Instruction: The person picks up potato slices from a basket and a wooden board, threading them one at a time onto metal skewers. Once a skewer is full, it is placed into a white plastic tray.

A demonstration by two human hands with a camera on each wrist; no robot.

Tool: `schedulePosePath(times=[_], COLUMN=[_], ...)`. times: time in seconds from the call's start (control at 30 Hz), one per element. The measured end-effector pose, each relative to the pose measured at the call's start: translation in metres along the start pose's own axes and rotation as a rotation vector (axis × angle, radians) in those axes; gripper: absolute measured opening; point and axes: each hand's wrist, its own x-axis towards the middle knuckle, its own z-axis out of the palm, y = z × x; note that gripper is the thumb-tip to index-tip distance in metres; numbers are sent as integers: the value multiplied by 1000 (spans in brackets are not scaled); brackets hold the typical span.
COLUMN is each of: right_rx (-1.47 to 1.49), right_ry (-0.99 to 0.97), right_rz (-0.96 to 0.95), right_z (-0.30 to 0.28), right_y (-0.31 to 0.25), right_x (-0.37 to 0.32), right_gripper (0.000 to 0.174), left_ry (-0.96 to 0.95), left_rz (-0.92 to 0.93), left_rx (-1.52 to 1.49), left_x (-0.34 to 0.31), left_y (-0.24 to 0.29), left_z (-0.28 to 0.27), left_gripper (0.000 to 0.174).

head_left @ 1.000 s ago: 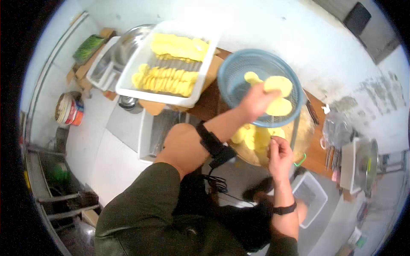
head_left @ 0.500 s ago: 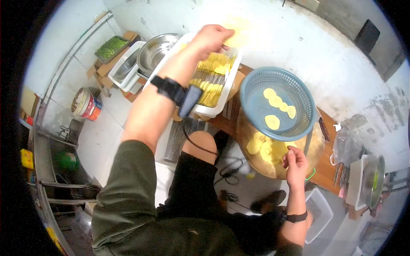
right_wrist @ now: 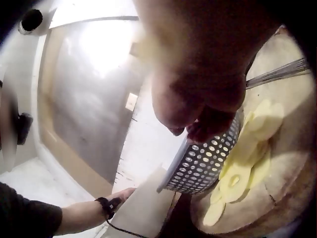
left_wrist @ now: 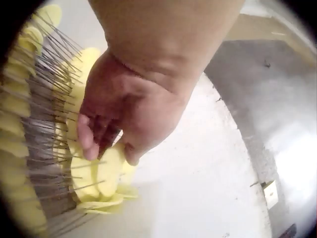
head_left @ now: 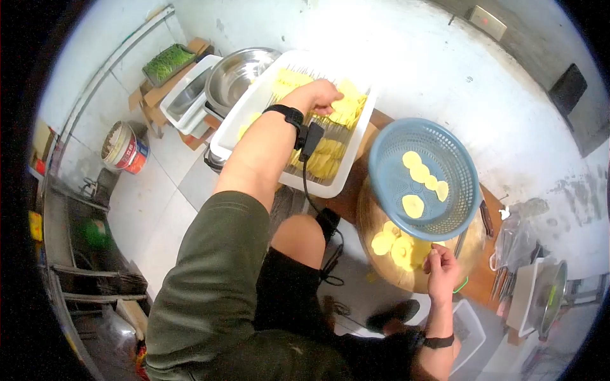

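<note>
In the head view my left hand (head_left: 324, 96) is over the far side of a white tray (head_left: 219, 147) of skewered potato slices. The left wrist view shows its thumb and curled fingers around the edge of a skewer of yellow potato slices (left_wrist: 110, 171), among rows of thin metal skewers (left_wrist: 47, 121). My right hand (head_left: 443, 273) stays at the near rim of a blue-grey perforated basket (head_left: 393, 162), its fingers loosely bent with nothing visible between them. Loose potato slices (head_left: 401, 251) lie below it on a round wooden chopping block (head_left: 372, 219). More slices (head_left: 413, 206) are inside the basket.
A steel bowl (head_left: 232, 82) and a white bin (head_left: 171, 105) stand left of the tray. Metal skewers (right_wrist: 277, 72) lie on the block. A knife (head_left: 486, 219) and a plastic bag (head_left: 513, 238) are at the right. A cable (head_left: 306, 184) hangs from the left wrist camera.
My left hand has carried potato slices from over the basket across to the tray and lowered them among the skewered rows. The right hand has stayed beside the basket rim.
</note>
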Motion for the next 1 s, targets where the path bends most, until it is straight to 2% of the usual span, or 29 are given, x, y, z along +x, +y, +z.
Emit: schedulePosePath(times=[0.03, 0.1, 0.2, 0.27, 0.33, 0.37, 0.4, 0.43, 0.5, 0.53, 0.57, 0.6, 0.63, 0.73, 0.8, 0.87, 0.97, 1.0], right_rx=[6, 10, 31, -33, -138, -207, -379, -555, -780, -916, -911, -1023, -1134, -1139, -1066, -995, -967, -944], right_ry=[-5, -3, -11, 3, 76, 130, 208, 275, 320, 306, 316, 306, 293, 314, 292, 272, 263, 266], right_rz=[-1, 11, 27, -29, -84, -93, -154, -212, -146, -63, -55, 31, 120, 32, 69, 114, 167, 172], right_z=[1, 0, 2, -1, -14, -22, -30, -39, -58, -67, -71, -73, -74, -78, -83, -86, -88, -88], right_y=[2, 4, -1, -5, -1, -2, -4, -5, 7, 13, 18, 22, 27, 47, 50, 52, 47, 47], right_x=[2, 1, 3, 3, 10, 15, 19, 23, 33, 36, 35, 36, 34, 33, 36, 38, 42, 43], right_gripper=[19, 19, 20, 20, 24, 25, 25, 25, 26, 31, 31, 34, 37, 40, 36, 33, 28, 27], left_ry=[-2, 262, 268, 254, 434, 291, 306, 114, 105, 119, 141, 149, 145, -94, -164, -331, -295, -300], left_rz=[-2, 154, 165, 182, 233, 200, 219, 79, 121, 199, 274, 355, 359, 405, 409, 279, 227, 275], left_rx=[-1, 671, 632, 630, 609, 591, 614, 523, 547, 481, 414, 400, 407, 508, 558, 681, 847, 927], left_x=[-10, -28, -27, -31, -24, -27, -26, -43, -57, -64, -71, -77, -82, -90, -83, -67, -34, -21], left_y=[5, 14, 12, 12, 9, 20, 24, 52, 84, 98, 110, 124, 138, 179, 195, 202, 199, 195], left_z=[2, 12, 12, 11, 10, 1, 2, -3, 6, 12, 18, 28, 40, 81, 113, 146, 191, 204], left_gripper=[41, 47, 54, 56, 51, 51, 50, 49, 46, 45, 44, 40, 40, 39, 39, 38, 37, 44])
